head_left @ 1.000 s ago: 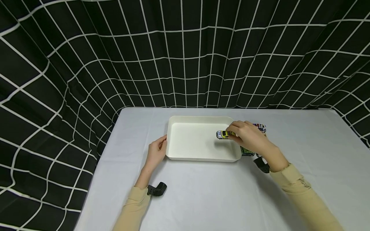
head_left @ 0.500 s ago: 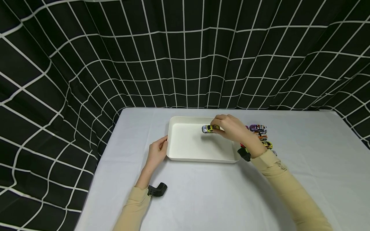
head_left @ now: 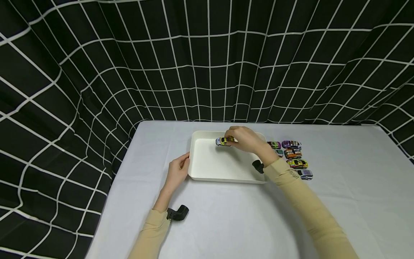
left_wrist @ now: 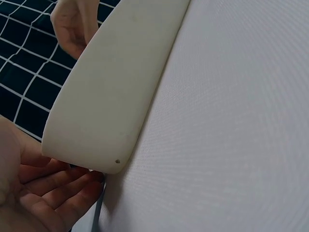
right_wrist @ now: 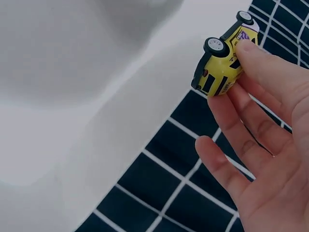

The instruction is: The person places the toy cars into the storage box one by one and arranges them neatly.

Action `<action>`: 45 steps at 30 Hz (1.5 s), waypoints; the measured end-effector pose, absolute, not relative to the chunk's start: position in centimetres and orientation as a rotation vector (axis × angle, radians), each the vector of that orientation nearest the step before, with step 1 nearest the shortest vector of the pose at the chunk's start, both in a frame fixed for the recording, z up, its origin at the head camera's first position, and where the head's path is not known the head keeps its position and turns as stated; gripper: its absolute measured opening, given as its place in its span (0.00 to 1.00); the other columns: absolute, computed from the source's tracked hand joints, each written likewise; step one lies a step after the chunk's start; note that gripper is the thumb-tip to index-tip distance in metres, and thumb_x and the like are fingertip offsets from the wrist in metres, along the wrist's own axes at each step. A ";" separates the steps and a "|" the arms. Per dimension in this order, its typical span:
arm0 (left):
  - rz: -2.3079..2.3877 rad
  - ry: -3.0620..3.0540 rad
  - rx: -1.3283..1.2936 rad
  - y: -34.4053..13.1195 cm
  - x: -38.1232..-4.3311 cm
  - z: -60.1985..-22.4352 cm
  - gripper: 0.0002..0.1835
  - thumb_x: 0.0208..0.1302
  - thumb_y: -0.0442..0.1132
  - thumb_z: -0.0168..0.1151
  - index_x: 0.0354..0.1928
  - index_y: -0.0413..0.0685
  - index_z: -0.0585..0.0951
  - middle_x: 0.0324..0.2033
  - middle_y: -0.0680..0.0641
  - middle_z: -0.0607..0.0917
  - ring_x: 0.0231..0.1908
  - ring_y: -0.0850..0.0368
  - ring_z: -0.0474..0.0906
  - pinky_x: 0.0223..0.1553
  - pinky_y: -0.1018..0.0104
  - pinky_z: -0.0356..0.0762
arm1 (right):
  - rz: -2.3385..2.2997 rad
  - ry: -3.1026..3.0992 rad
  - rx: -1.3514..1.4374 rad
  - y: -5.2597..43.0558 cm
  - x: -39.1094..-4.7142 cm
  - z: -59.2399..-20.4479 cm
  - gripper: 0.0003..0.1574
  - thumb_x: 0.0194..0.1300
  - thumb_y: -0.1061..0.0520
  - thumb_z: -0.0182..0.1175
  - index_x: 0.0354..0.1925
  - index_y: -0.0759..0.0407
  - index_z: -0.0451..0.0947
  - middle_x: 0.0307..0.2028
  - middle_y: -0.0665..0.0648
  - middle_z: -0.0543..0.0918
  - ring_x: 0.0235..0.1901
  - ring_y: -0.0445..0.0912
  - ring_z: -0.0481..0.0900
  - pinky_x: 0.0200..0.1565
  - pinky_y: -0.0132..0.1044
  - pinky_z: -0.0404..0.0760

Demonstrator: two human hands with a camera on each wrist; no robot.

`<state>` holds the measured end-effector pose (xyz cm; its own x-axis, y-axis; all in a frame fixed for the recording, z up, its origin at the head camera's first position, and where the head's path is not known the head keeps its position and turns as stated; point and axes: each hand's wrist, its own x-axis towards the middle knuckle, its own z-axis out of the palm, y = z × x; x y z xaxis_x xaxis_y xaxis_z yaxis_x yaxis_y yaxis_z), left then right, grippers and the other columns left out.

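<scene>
Two hands work at a white tray (head_left: 210, 163) on a cloth-covered table (head_left: 207, 223) in the head view. The right hand (head_left: 246, 139) grasps a yellow toy car (head_left: 221, 141) over the tray, near its far wall, while the left hand (head_left: 177, 171) touches the outside of the left wall. Beyond the tray's right side, other cars (head_left: 291, 144) sit close together, some partly hidden by the right sleeve (head_left: 300, 194). If that arm dropped low, it could knock the nearest ones askew.

In the left wrist view, the left hand's fingers lie loosely bent against the tray's outer end, with no firm grip showing. A bump against the far wall could slide or turn the tray on the cloth. The right hand appears past the rim, but the yellow toy car is hidden there.

In the right wrist view, the yellow toy car is tilted, pinched between thumb and fingertips, with the little finger free. Only a small patch of its body is held, so it could twist or slip; let go too high, it might tip over or roll away on its wheels. Whether it touches the far wall cannot be told.
</scene>
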<state>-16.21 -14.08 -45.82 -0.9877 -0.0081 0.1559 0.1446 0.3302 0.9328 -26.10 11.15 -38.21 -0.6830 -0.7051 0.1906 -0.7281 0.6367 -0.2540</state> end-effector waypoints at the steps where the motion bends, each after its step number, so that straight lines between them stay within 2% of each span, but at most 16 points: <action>1: -1.747 -2.454 -0.118 -14.1 -16.2 -45.8 0.17 0.67 0.29 0.49 0.56 0.28 0.72 0.50 0.32 0.78 0.48 0.45 0.78 0.44 0.63 0.79 | 0.480 -2.783 1.217 10.9 -26.3 -38.4 0.08 0.54 0.60 0.68 0.34 0.60 0.82 0.33 0.55 0.82 0.31 0.46 0.78 0.34 0.39 0.77; 11: -1.753 -2.471 -0.125 -14.1 -16.2 -45.9 0.18 0.69 0.31 0.49 0.57 0.29 0.72 0.51 0.34 0.78 0.48 0.48 0.79 0.44 0.67 0.79 | 0.458 -2.804 1.214 7.7 -27.5 -39.9 0.06 0.55 0.58 0.68 0.31 0.58 0.82 0.31 0.53 0.80 0.27 0.43 0.73 0.31 0.37 0.75; 21: -1.761 -2.451 -0.171 -14.4 -16.2 -45.8 0.18 0.68 0.29 0.48 0.56 0.26 0.71 0.50 0.30 0.76 0.48 0.42 0.77 0.45 0.59 0.79 | 0.376 -2.809 1.173 4.9 -28.1 -40.6 0.05 0.56 0.57 0.67 0.29 0.57 0.80 0.28 0.52 0.79 0.27 0.45 0.74 0.30 0.39 0.76; 26: -1.745 -2.476 -0.173 -13.8 -15.1 -43.1 0.17 0.67 0.25 0.47 0.55 0.21 0.69 0.50 0.26 0.75 0.50 0.38 0.75 0.47 0.58 0.77 | 0.339 -2.809 1.150 4.0 -28.3 -41.1 0.05 0.56 0.57 0.67 0.29 0.57 0.80 0.28 0.53 0.79 0.29 0.47 0.76 0.32 0.41 0.77; 33: -1.728 -2.487 -0.168 -13.4 -14.5 -42.0 0.17 0.67 0.25 0.46 0.55 0.20 0.69 0.50 0.26 0.75 0.50 0.38 0.75 0.48 0.56 0.77 | 0.258 -2.816 1.107 3.1 -28.3 -41.7 0.05 0.57 0.59 0.66 0.33 0.59 0.82 0.32 0.55 0.80 0.34 0.49 0.79 0.36 0.43 0.79; 40: -1.718 -2.490 -0.169 -13.4 -14.5 -42.0 0.17 0.67 0.25 0.46 0.55 0.20 0.69 0.50 0.26 0.74 0.50 0.37 0.75 0.48 0.55 0.76 | 0.202 -2.825 1.096 2.5 -28.2 -42.0 0.06 0.57 0.58 0.65 0.32 0.59 0.81 0.31 0.55 0.80 0.33 0.50 0.79 0.35 0.44 0.79; 45: -1.720 -2.487 -0.160 -13.4 -14.6 -42.0 0.17 0.67 0.25 0.47 0.55 0.20 0.69 0.50 0.26 0.75 0.49 0.37 0.75 0.48 0.55 0.76 | 0.169 -2.838 1.076 2.3 -28.2 -42.1 0.08 0.58 0.57 0.64 0.36 0.60 0.81 0.33 0.56 0.81 0.35 0.49 0.79 0.37 0.43 0.79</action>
